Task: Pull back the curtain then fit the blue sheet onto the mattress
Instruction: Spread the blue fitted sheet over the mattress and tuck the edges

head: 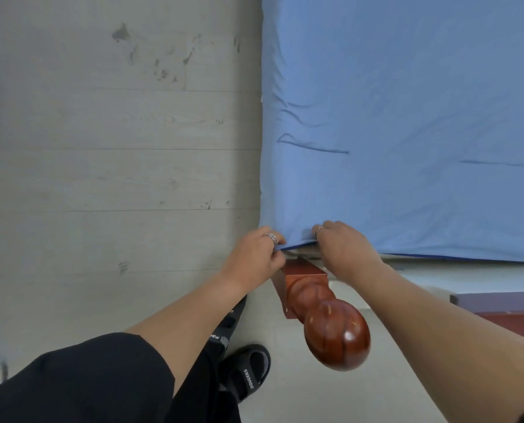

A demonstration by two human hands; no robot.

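Observation:
The blue sheet (407, 117) lies spread over the mattress, filling the upper right of the head view, with a few creases near its left side. At the near left corner of the bed, my left hand (254, 257) pinches the sheet's edge between its fingers. My right hand (343, 245) rests just to the right of it, fingers curled down over the same hem at the mattress edge. Both hands wear a ring. The mattress itself is hidden under the sheet. No curtain shows in this frame.
A turned red-brown wooden bedpost (331, 319) rises right below my hands. Pale wood-plank floor (117, 148) runs along the bed's left side. My black-clad leg and black slipper (248, 374) stand beside the post. A wooden footboard (505, 303) shows at the right.

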